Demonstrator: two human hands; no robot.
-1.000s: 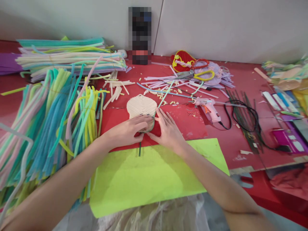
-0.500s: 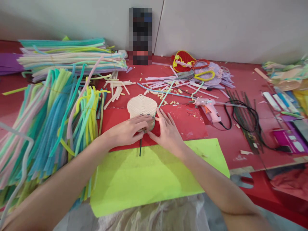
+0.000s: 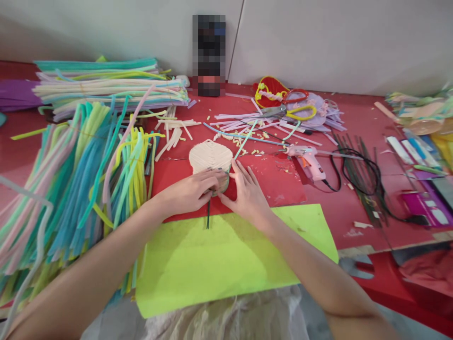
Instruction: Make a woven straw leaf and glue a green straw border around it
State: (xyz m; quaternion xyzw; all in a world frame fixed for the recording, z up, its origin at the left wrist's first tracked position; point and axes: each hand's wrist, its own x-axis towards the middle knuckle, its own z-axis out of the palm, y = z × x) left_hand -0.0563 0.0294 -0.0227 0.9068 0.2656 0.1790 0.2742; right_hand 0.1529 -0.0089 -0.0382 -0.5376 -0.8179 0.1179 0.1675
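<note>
A cream petal-shaped piece of pipe cleaners (image 3: 210, 155), its rows meeting in a V, lies flat on the red table. My left hand (image 3: 193, 191) presses over its lower part, fingers bent onto it, hiding much of that end. A light green pipe cleaner (image 3: 247, 138) slants up and right from the piece's right edge. At that edge my right hand (image 3: 247, 191) has its thumb and index finger against the pipe cleaner, the other fingers extended. Below the hands, a thin dark green stem (image 3: 208, 216) sticks out toward me.
Bundles of coloured pipe cleaners (image 3: 67, 189) crowd the left side. A yellow-green sheet (image 3: 226, 264) covers the front edge. Scissors (image 3: 276, 111) lie among lilac pieces behind. A pink glue gun (image 3: 307, 160) with a black cord (image 3: 345, 174) is at right. A phone (image 3: 208, 56) leans on the wall.
The whole view has shifted very slightly. Both hands keep nearly the same position on the cream piece, with no clear movement of the pipe cleaner.
</note>
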